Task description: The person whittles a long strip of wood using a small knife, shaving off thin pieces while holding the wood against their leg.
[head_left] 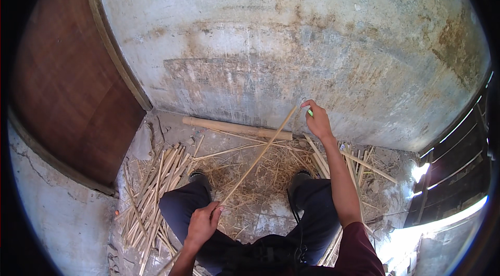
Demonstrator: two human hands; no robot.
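A long, thin bamboo strip (259, 156) slants up and away from my left hand (203, 225), whose fingers are closed around its lower part. The strip's tail seems to continue below that wrist. At its far end, close to the wall, is my right hand (317, 120), closed on a small green-handled tool (310, 112). Most of this tool is hidden by the fingers, so its working end cannot be made out. A fine curl (303, 100) shows by the right index fingertip.
A heap of cut bamboo strips (156, 192) lies left of my legs, with more strips (364, 164) on the right. A thick bamboo pole (234, 127) rests along the stained wall (291, 47). Shavings (250, 179) litter the floor between my feet. A brown door (73, 78) stands left.
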